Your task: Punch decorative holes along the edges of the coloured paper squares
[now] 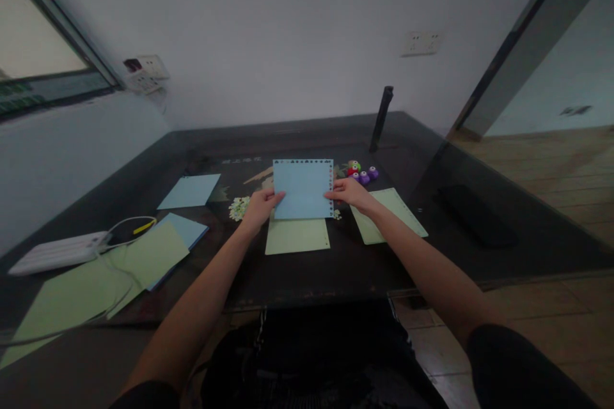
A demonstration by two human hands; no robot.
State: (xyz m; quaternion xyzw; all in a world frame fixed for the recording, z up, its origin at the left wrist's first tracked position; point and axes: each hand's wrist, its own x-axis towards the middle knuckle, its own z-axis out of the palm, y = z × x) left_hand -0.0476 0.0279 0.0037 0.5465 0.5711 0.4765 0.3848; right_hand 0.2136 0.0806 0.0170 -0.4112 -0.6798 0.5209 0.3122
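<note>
Between my two hands is a square sheet of blue paper [303, 188] with small punched shapes along its top and right edges. My left hand [260, 206] pinches its left edge, thumb on the front. On the right edge, my right hand [352, 194] grips it the same way. Below and partly behind the blue sheet lies a pale green sheet [297, 238] on the dark table. A pile of small paper cut-outs [238, 208] lies by my left hand. Several colourful craft punches [363, 174], mostly purple, sit just beyond my right hand.
More pale green sheets [401, 211] lie under my right forearm. At left are a blue sheet [190, 192], large green paper [103, 268], a white power strip [60, 252] and a cable. A black upright stand [382, 119] and a dark flat object [474, 214] are at right.
</note>
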